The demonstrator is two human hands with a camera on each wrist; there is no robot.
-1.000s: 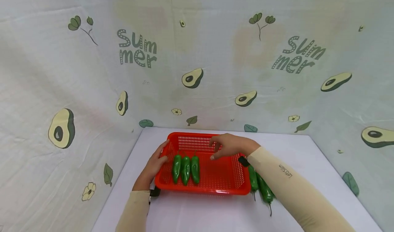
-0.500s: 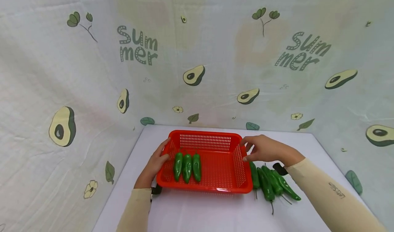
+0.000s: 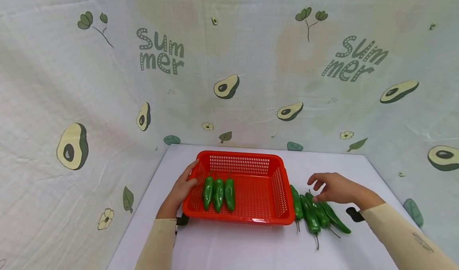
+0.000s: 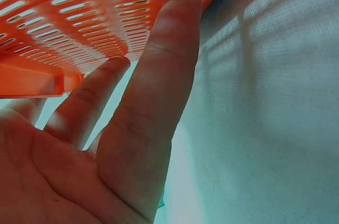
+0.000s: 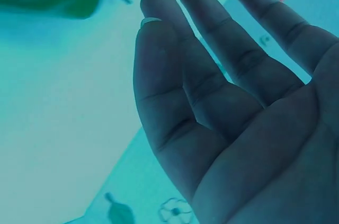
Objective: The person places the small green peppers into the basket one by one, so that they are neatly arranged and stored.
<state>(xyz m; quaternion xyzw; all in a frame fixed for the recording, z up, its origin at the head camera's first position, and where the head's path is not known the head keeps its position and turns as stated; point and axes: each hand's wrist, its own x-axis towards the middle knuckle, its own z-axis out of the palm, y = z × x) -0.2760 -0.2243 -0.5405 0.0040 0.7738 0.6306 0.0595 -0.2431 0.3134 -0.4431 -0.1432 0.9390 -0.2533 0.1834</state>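
Three green peppers lie side by side in the left half of a red basket, stems pointing away from the person. Four more peppers lie in a row on the white table, just right of the basket. Left hand: fingers straight, pressed flat against the basket's left wall, thumb on the rim; the left wrist view shows the fingers lying along the slotted plastic. Right hand: relaxed and holding nothing, fingers loosely spread, hovering just above the loose peppers. Backdrop: cloth printed with avocados and "Summer".
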